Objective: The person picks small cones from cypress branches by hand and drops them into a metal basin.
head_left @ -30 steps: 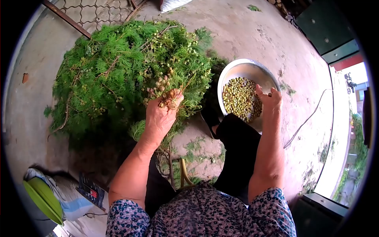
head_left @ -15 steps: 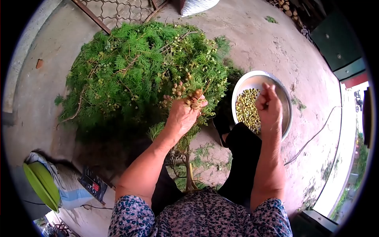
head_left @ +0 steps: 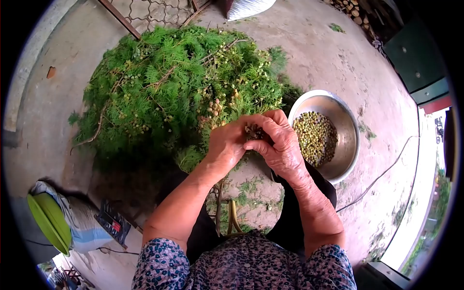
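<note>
My left hand (head_left: 226, 143) is closed around a small cluster of brownish cones (head_left: 253, 132) above the near right side of a heap of leafy conifer branches (head_left: 145, 89). My right hand (head_left: 284, 147) meets it from the right, thumb and forefinger curled in a pinch at the cluster; what lies between those fingertips is partly hidden. Pale, pinkish cones (head_left: 212, 107) show on the branches just beyond my hands. To the right stands a round metal basin (head_left: 349, 140), holding many small green-yellow cones (head_left: 314, 137).
A metal grille (head_left: 157, 12) and a white sack (head_left: 249, 7) lie beyond the heap. At the lower left are a lime-green basin (head_left: 48, 224) and another sack (head_left: 89, 232). Green cabinets (head_left: 415, 58) stand at far right. A thin cable (head_left: 382, 169) crosses the concrete floor.
My right hand has moved left from over the metal basin to meet my left hand at the cone cluster. My left hand has stayed nearly in place, and the view has shifted slightly.
</note>
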`<state>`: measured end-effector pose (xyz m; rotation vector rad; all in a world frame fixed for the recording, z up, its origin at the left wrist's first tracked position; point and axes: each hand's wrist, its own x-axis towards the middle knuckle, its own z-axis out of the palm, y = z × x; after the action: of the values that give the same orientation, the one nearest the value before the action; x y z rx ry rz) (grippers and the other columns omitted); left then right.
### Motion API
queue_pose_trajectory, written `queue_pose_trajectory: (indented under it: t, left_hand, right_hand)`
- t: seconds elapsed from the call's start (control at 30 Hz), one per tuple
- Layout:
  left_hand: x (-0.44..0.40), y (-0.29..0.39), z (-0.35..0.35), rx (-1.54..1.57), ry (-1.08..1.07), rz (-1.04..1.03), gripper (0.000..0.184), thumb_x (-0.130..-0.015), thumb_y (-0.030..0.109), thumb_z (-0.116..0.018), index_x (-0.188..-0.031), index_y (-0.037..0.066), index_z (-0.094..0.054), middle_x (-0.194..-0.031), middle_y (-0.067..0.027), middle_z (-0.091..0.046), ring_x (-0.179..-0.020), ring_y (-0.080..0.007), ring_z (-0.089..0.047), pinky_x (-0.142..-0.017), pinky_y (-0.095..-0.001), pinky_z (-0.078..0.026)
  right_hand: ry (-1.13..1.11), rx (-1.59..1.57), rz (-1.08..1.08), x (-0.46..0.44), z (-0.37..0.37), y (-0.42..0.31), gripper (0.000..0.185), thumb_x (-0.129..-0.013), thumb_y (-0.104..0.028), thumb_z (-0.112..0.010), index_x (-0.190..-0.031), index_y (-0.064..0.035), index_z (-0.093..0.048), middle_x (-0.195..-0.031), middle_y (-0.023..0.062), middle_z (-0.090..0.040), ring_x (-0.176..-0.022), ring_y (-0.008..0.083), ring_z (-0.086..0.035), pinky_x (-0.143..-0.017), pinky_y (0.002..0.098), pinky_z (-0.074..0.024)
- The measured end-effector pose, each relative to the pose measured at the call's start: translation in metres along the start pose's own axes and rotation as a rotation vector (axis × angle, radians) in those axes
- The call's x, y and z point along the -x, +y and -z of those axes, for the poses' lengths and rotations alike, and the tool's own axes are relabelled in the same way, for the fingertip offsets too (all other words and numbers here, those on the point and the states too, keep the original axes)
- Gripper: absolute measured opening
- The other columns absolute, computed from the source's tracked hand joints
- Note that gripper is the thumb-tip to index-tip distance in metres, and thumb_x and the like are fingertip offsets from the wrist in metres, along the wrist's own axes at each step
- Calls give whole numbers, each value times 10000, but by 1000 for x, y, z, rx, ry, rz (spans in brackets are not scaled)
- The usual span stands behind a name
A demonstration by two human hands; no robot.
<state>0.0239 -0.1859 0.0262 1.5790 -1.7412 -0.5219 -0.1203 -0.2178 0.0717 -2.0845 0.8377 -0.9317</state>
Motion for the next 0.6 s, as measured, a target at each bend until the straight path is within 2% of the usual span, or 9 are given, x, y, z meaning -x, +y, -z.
queue_pose_trajectory:
  t: [0.03,0.1,0.17,0.3,0.37,0.4,0.5,0.53,0.6]
  left_hand:
    - [-1,3,3,11,-55,94,230,-721,19,-595,-944,71,-575,-774,-91,-634,-691,-250,-626,-587,-308,-485]
    - [-5,5,6,-58,-93,121,222,-721,24,-594,-936,74,-574,-769,-98,-633,-693,-266,-623,-577,-321,-482]
    - [-5,3,5,-127,-133,147,213,-721,29,-594,-928,76,-573,-764,-106,-631,-695,-282,-620,-568,-334,-480]
    - [-5,-3,-1,-172,-118,116,198,-744,77,-584,-941,93,-577,-730,-122,-625,-675,-308,-612,-550,-371,-480]
    - [-7,-2,-1,-219,-121,140,191,-753,90,-578,-945,98,-582,-720,-123,-625,-666,-308,-613,-550,-377,-482]
    - [-8,-1,0,-209,-131,151,190,-760,95,-571,-949,99,-584,-712,-121,-624,-662,-309,-614,-548,-383,-483]
    - [-10,3,2,-201,-149,179,181,-768,103,-562,-947,97,-590,-707,-119,-626,-659,-308,-616,-544,-390,-483]
    - [-10,3,2,-204,-159,195,174,-770,104,-559,-940,95,-594,-709,-119,-628,-660,-306,-619,-542,-391,-483]
    - [-9,2,-1,-205,-151,184,164,-768,108,-561,-927,89,-596,-706,-121,-627,-653,-308,-617,-538,-392,-482]
  right_hand:
    - [-37,0,-20,1,1,0,435,-686,-272,-699,-1046,-61,-576,-905,106,-491,-832,256,-505,-723,329,-456]
    - [-75,-1,-40,1,1,0,408,-690,-233,-707,-1036,-61,-578,-899,108,-489,-844,260,-504,-729,333,-456]
    - [-10,-6,21,3,-3,4,375,-688,-150,-712,-1024,-52,-576,-912,109,-493,-817,255,-511,-707,323,-461]
    - [10,-31,7,5,-9,7,388,-680,-97,-712,-1037,-45,-566,-936,112,-503,-791,250,-518,-694,315,-469]
    - [135,-50,-41,6,-11,12,420,-676,-90,-717,-1059,-47,-548,-988,107,-507,-693,193,-528,-626,280,-473]
    - [115,-96,-218,7,-5,1,456,-671,-99,-727,-1080,-52,-530,-1040,99,-495,-605,130,-510,-563,245,-459]
    - [157,-134,-169,9,-5,7,489,-668,-126,-736,-1100,-55,-518,-1071,88,-478,-538,86,-479,-510,220,-435]
    - [157,-134,-169,9,-5,7,489,-668,-126,-736,-1100,-55,-518,-1071,88,-478,-538,86,-479,-510,220,-435]
    - [121,-65,-117,9,-6,6,435,-666,-53,-717,-1069,-70,-554,-1038,83,-472,-636,127,-512,-579,237,-456]
